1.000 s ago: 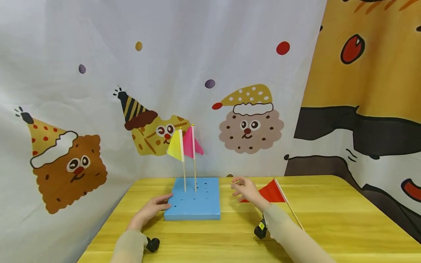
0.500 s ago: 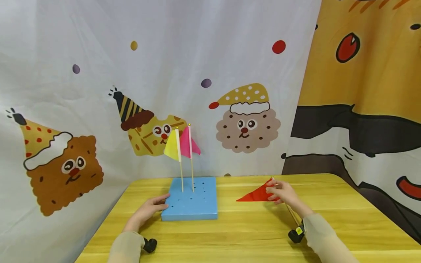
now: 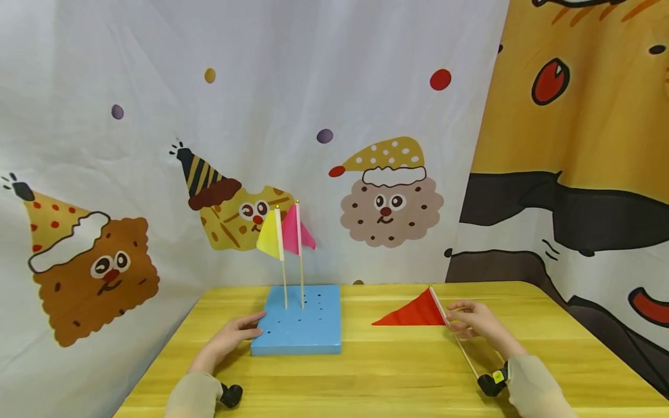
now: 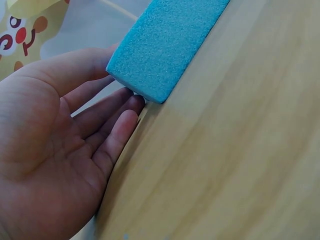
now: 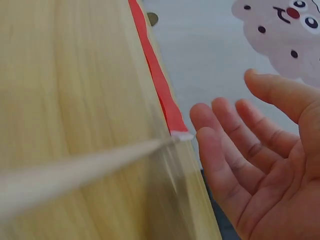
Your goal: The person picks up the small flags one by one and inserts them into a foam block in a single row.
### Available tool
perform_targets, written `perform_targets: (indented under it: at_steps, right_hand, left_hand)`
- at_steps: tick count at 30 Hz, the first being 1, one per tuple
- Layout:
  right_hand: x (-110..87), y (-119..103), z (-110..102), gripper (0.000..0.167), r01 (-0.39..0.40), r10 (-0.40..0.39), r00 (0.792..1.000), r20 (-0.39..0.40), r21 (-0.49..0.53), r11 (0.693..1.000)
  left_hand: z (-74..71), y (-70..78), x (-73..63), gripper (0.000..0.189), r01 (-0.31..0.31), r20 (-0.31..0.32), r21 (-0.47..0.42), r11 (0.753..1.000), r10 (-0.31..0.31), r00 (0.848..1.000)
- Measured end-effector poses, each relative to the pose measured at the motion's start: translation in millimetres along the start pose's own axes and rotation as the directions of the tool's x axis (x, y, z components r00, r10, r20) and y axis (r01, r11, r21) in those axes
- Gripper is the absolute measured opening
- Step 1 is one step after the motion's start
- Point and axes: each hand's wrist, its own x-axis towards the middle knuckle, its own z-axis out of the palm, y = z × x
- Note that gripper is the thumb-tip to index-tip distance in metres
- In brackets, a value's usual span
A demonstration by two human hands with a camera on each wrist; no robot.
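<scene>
– Why's our left hand (image 3: 230, 338) at the flat blue foam block (image 3: 308, 338), lower centre?
– Probably steadying it; relaxed fingers touch its left edge.
– Our right hand (image 3: 477, 321), lower right?
– Loose, gripping nothing, just beside the red triangular cloth flag (image 3: 418, 310) lying there.

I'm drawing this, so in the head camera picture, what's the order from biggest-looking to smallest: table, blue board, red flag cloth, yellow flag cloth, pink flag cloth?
1. Table
2. Blue board
3. Red flag cloth
4. Yellow flag cloth and pink flag cloth: these look too alike to rank.
</scene>
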Motion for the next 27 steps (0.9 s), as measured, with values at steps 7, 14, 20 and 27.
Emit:
perform_targets:
  at_steps: [7,14,20,27]
  right_hand:
    - [-6.1,12.0,-4.8,0.045,-0.076,0.075,0.997,-0.011,-0.052,0.996]
    - [-11.9,11.5,-4.9,0.028,-0.152,0.146,0.988,-0.042,-0.193,0.969]
    - [-13.8,10.1,-0.5,0.026,-0.172,0.169,0.985,-0.033,-0.278,0.945]
    - [-7.9,10.6,5.6,0.046,-0.099,0.095,0.995,-0.03,-0.417,0.904]
  left_hand:
    - [1.8,-1.6,-2.8,0.06,0.021,-0.019,-0.003,1.0,-0.021,1.0]
    - [1.3,1.7,-1.2,0.06,0.013,-0.015,0.013,1.0,-0.012,1.0]
    - [1.6,2.6,-1.2,0.06,0.015,-0.005,0.003,1.0,-0.015,1.0]
    - [2.3,2.5,-0.7,0.06,0.018,-0.022,0.005,1.0,-0.018,1.0]
